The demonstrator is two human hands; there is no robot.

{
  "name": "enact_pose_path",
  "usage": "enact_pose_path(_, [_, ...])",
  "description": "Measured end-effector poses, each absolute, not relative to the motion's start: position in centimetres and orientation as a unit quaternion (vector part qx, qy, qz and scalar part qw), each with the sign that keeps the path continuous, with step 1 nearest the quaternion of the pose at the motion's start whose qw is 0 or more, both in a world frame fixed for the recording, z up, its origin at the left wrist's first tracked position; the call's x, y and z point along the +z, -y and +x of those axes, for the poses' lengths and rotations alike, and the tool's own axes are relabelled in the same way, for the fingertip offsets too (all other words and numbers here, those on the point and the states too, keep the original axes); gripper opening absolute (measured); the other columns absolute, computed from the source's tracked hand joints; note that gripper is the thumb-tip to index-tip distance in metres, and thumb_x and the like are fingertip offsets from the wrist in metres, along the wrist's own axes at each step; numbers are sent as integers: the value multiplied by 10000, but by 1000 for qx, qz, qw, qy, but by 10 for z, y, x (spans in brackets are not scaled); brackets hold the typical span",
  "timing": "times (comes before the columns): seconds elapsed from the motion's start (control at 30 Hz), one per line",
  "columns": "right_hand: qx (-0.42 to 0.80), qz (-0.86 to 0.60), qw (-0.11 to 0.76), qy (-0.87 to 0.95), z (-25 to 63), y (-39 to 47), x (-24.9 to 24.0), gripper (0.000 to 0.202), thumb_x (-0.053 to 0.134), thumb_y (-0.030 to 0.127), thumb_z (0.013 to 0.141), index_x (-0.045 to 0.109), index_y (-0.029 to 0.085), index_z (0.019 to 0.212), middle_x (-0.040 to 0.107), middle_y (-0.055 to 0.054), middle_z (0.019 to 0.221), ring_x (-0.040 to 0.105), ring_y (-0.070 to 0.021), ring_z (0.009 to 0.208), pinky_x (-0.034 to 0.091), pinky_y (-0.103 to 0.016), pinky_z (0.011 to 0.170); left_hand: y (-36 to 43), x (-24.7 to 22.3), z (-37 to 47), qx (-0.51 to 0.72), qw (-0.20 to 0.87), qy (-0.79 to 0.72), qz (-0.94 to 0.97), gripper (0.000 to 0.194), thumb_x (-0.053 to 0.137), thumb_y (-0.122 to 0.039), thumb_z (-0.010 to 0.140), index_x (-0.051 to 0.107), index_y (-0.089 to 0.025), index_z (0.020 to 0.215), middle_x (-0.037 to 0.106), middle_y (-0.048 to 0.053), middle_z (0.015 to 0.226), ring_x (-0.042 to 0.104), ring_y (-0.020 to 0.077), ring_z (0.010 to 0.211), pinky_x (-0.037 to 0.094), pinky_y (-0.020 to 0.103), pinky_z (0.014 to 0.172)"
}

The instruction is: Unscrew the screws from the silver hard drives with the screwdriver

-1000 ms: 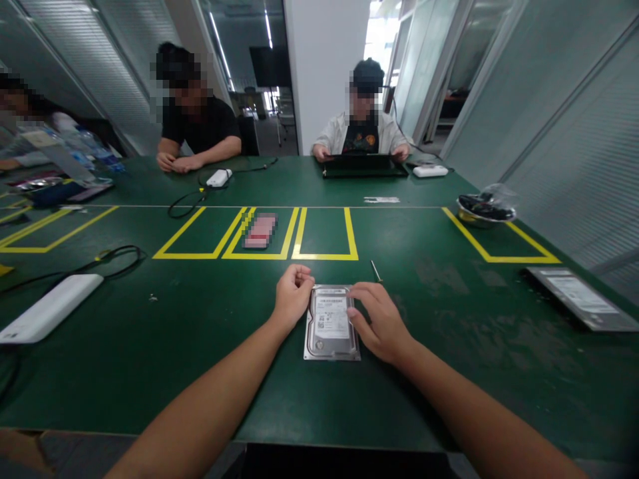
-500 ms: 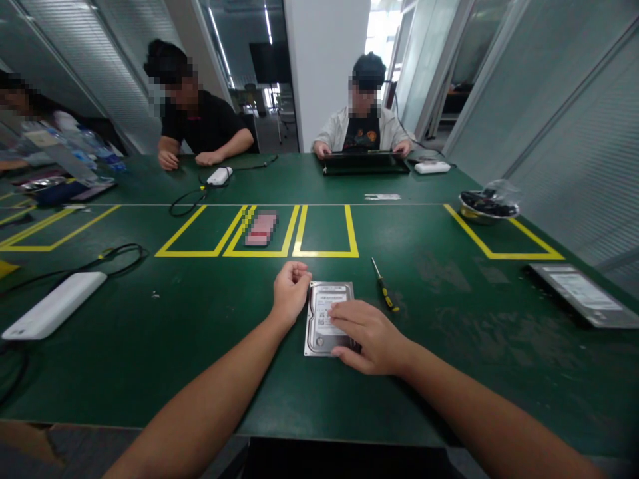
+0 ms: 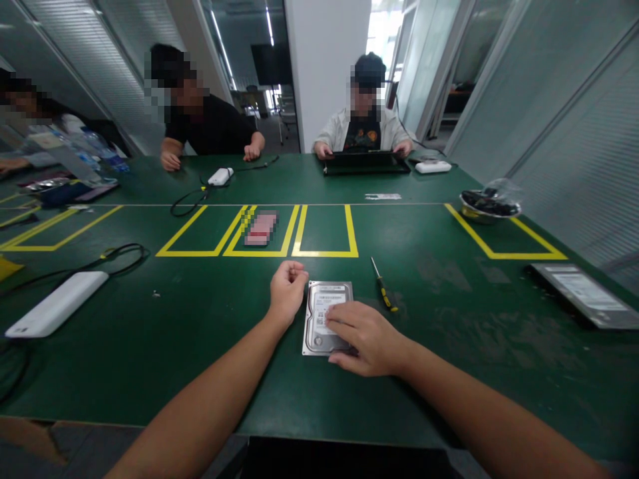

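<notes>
A silver hard drive (image 3: 315,324) with a white label lies flat on the green table in front of me. My right hand (image 3: 367,338) rests over its right side, fingers stretched across the label and thumb by the near edge. Just off the drive's far left corner is my left hand (image 3: 288,286), its fingers curled in; whatever they may hold is hidden. To the right of the drive lies a small screwdriver (image 3: 383,289) with a black and yellow handle, its shaft pointing away from me.
A second hard drive (image 3: 582,293) lies at the right. Behind it stands a bowl (image 3: 489,211) of dark items. A white power bank (image 3: 58,305) with a black cable is at the left. Yellow tape frames (image 3: 324,253) mark the table. Several people sit across, one holding a dark panel (image 3: 367,163).
My left hand has shifted slightly left, away from the drive's corner. My right hand stays over the drive. Across the table, the person in black has moved one hand to the right.
</notes>
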State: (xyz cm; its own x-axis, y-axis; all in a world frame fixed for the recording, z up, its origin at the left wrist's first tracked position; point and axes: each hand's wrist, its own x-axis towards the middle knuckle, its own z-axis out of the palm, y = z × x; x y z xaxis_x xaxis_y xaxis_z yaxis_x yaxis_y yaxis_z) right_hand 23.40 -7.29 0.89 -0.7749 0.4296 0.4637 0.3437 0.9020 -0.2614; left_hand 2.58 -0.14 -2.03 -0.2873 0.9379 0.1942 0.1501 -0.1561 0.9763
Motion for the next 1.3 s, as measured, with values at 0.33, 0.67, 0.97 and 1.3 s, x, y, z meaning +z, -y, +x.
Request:
enact_pose_path(0.33, [79, -208, 272, 936, 235, 76, 8, 452, 616, 431, 862, 630, 97, 1166, 640, -165, 1203, 575, -282, 1148, 466, -451, 1000, 7, -15, 26, 594, 346, -554, 470, 139, 628, -197, 731, 585, -176, 861, 536, -41, 695, 516, 104, 628, 408, 220, 612])
enact_pose_path(0.67, [87, -231, 276, 929, 231, 82, 7, 390, 620, 400, 866, 650, 112, 1126, 645, -157, 1191, 579, -284, 1143, 463, -453, 1000, 11, -15, 23, 602, 326, -557, 471, 151, 632, -223, 724, 594, -171, 861, 545, -36, 688, 508, 104, 615, 399, 218, 597])
enact_pose_path(0.97, [98, -240, 272, 927, 230, 86, 5, 341, 606, 358, 882, 647, 125, 1128, 634, -146, 1209, 560, -272, 1163, 443, -443, 1019, 15, -6, -42, 579, 243, -615, 477, 222, 650, -294, 732, 626, -155, 903, 606, -3, 755, 560, 117, 648, 436, 211, 592])
enact_pose_path(1.3, [97, -247, 275, 924, 227, 87, 4, 319, 608, 330, 883, 639, 124, 1125, 636, -141, 1189, 548, -270, 1153, 436, -443, 1005, 55, 11, -218, 124, -155, -824, 531, 429, 474, -401, 878, 641, -110, 1147, 641, 190, 1071, 589, 349, 998, 499, 443, 823])
